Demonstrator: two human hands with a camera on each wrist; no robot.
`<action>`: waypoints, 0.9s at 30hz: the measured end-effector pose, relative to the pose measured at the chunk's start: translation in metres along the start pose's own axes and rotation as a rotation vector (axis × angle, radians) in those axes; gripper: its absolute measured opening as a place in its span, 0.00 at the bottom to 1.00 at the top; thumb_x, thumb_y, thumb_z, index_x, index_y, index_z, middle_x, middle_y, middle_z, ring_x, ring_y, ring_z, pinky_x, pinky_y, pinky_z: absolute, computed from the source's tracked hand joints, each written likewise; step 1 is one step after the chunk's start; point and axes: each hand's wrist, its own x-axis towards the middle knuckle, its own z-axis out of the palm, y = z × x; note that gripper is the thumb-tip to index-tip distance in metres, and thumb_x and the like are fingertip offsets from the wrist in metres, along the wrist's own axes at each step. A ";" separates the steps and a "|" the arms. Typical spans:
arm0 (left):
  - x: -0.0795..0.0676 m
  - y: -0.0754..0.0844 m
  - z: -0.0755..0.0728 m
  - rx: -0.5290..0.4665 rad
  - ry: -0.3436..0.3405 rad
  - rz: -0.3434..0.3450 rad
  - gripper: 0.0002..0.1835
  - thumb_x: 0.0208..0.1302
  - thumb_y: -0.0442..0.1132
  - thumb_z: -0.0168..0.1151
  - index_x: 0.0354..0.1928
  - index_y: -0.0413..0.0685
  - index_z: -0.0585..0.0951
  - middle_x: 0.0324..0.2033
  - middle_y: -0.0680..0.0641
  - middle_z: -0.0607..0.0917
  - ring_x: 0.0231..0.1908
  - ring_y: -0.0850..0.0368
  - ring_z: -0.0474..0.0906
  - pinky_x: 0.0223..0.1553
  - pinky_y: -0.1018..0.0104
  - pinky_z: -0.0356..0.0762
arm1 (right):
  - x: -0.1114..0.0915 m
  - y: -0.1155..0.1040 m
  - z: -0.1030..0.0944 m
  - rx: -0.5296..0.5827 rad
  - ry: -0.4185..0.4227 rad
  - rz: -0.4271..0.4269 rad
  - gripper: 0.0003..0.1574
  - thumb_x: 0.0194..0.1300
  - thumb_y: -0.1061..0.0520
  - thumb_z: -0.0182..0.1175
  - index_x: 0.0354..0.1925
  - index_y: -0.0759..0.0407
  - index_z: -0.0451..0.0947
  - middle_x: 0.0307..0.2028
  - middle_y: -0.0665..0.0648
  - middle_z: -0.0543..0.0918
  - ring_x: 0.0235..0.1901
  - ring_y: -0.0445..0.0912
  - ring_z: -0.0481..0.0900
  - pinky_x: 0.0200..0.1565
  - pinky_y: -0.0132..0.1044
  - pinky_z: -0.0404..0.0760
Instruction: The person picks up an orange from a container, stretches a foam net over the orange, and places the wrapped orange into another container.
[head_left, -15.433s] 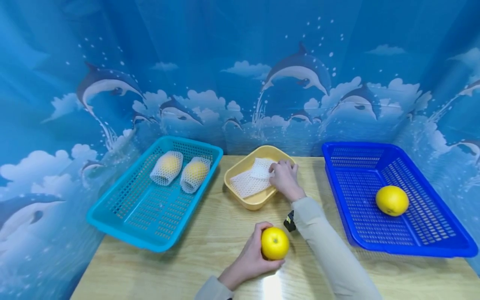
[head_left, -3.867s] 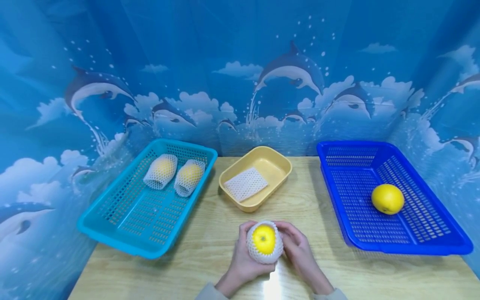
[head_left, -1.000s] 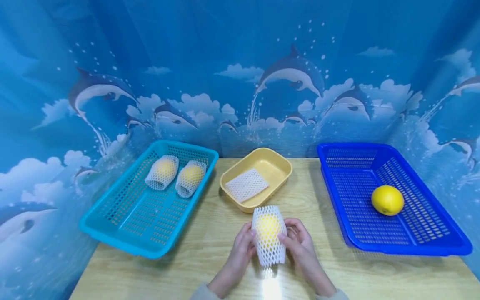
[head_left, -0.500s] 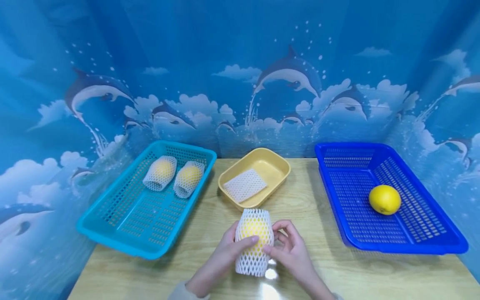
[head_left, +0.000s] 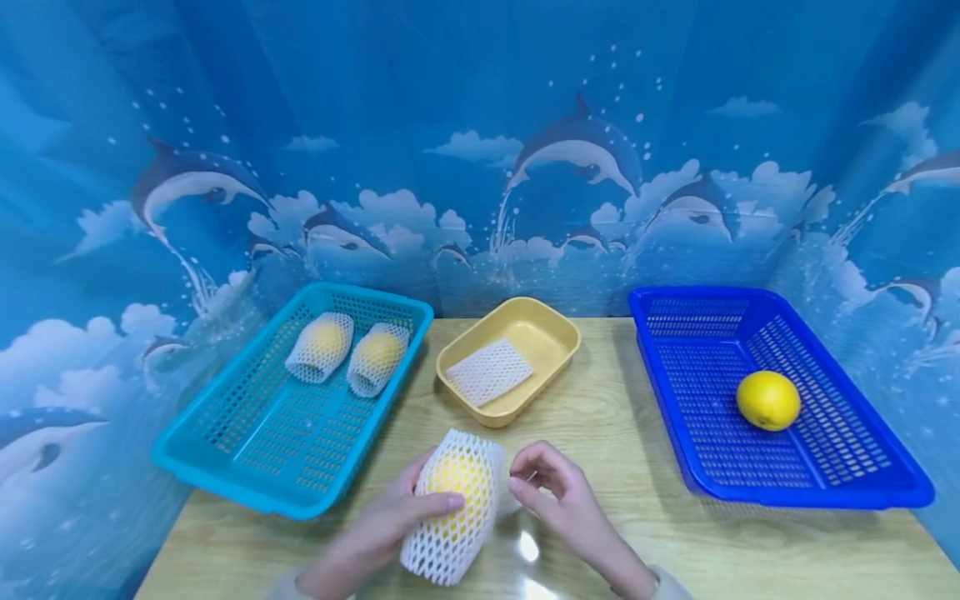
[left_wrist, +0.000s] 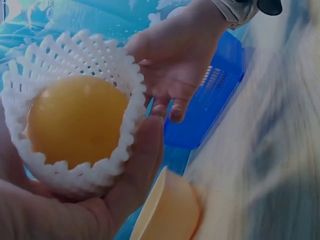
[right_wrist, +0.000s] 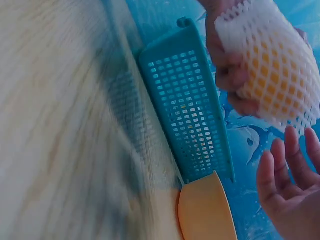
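My left hand (head_left: 390, 525) grips a yellow citrus fruit (left_wrist: 80, 120) in a white foam net sleeve (head_left: 450, 508), thumb across its front. The net reaches past the fruit at both ends. Just right of the net, my right hand (head_left: 558, 500) is apart from it and holds nothing; its fingers are loosely bent in the right wrist view. A yellow tub (head_left: 558, 362) behind the hands holds a flat foam net (head_left: 491, 372). Two netted fruits (head_left: 321, 346) lie in the teal basket (head_left: 262, 492) on the left.
The blue basket (head_left: 810, 497) at the right holds one bare yellow citrus fruit (head_left: 768, 400). All these containers stand on a wooden table (head_left: 600, 400). A dolphin-print curtain (head_left: 480, 167) hangs behind and around the table.
A net left the tub and now covers the fruit. Over the last second my left hand has carried the netted fruit left and toward me, tilting it. My right hand has let go of it.
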 end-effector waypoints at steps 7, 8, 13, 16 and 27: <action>-0.017 0.018 -0.019 0.080 0.052 -0.072 0.45 0.61 0.39 0.63 0.74 0.33 0.51 0.50 0.41 0.79 0.48 0.50 0.78 0.51 0.57 0.77 | 0.019 0.003 0.013 -0.196 0.081 -0.150 0.08 0.66 0.69 0.59 0.37 0.56 0.78 0.27 0.52 0.82 0.27 0.41 0.78 0.31 0.35 0.81; -0.019 0.020 -0.021 0.093 0.064 -0.067 0.45 0.61 0.39 0.64 0.74 0.33 0.51 0.50 0.41 0.79 0.48 0.49 0.79 0.51 0.57 0.78 | 0.022 0.004 0.016 -0.207 0.089 -0.161 0.08 0.66 0.68 0.60 0.37 0.56 0.78 0.27 0.51 0.81 0.26 0.40 0.78 0.29 0.35 0.80; -0.030 0.028 -0.037 0.121 0.091 -0.014 0.44 0.60 0.37 0.65 0.73 0.32 0.53 0.48 0.41 0.79 0.47 0.48 0.79 0.50 0.55 0.78 | 0.039 0.004 0.030 -0.227 0.108 -0.116 0.05 0.69 0.64 0.59 0.36 0.56 0.79 0.25 0.49 0.80 0.24 0.39 0.76 0.27 0.34 0.79; -0.037 0.034 -0.049 0.144 0.088 0.029 0.45 0.60 0.35 0.64 0.74 0.32 0.51 0.47 0.41 0.79 0.46 0.47 0.79 0.49 0.53 0.80 | 0.051 0.003 0.039 -0.260 0.111 -0.060 0.04 0.69 0.60 0.60 0.34 0.55 0.78 0.25 0.47 0.80 0.25 0.38 0.75 0.28 0.32 0.78; -0.045 0.064 -0.098 0.265 0.188 0.056 0.40 0.67 0.36 0.58 0.74 0.34 0.48 0.46 0.44 0.80 0.44 0.49 0.82 0.45 0.54 0.82 | 0.089 0.010 0.078 -0.393 0.113 0.001 0.08 0.69 0.52 0.60 0.33 0.53 0.76 0.25 0.45 0.77 0.25 0.36 0.73 0.27 0.29 0.76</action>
